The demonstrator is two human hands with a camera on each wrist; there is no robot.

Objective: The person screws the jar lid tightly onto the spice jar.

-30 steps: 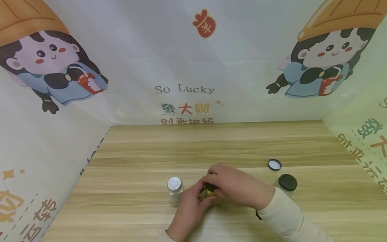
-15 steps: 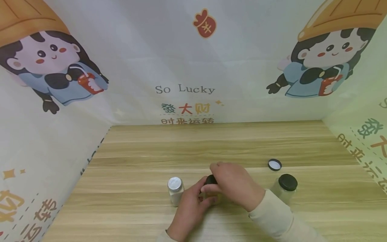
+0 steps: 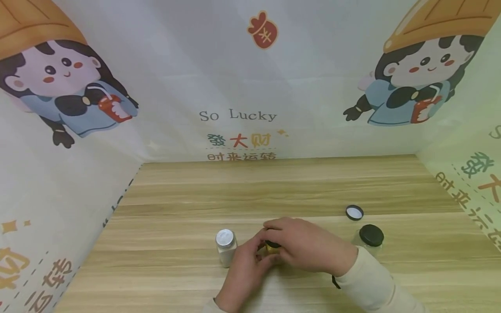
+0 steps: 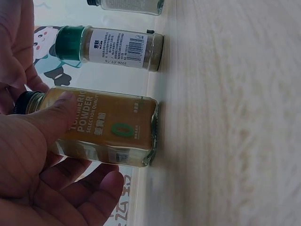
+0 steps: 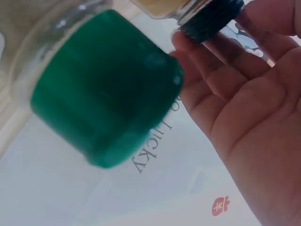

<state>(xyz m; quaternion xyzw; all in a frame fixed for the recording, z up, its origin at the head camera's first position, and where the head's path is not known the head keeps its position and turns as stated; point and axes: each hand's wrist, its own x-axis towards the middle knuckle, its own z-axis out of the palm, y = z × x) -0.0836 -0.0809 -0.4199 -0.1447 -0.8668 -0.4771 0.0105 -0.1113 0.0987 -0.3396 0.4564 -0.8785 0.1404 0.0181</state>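
Note:
My left hand (image 3: 244, 269) holds a square glass jar of turmeric powder (image 4: 103, 122), thumb across its label and fingers beneath. The jar stands on the table at the front middle. Over its top, my right hand (image 3: 309, 243) pinches the black screw lid (image 5: 211, 21) between fingers and thumb. In the head view both hands cover most of this jar. Just left of my left hand is a lidless jar with a silver seal (image 3: 225, 238) and pale contents.
A jar with a black lid (image 3: 372, 235) stands right of my right forearm. Behind it a loose black lid (image 3: 354, 212) lies with its white inside up. A green-capped spice jar (image 4: 120, 47) stands near the turmeric jar. Printed cloth walls (image 3: 313, 87) enclose the wooden table (image 3: 176, 195).
My right hand swung round at the lid, showing more of its top half a second ago, then swung back over it. My left hand keeps its hold on the jar.

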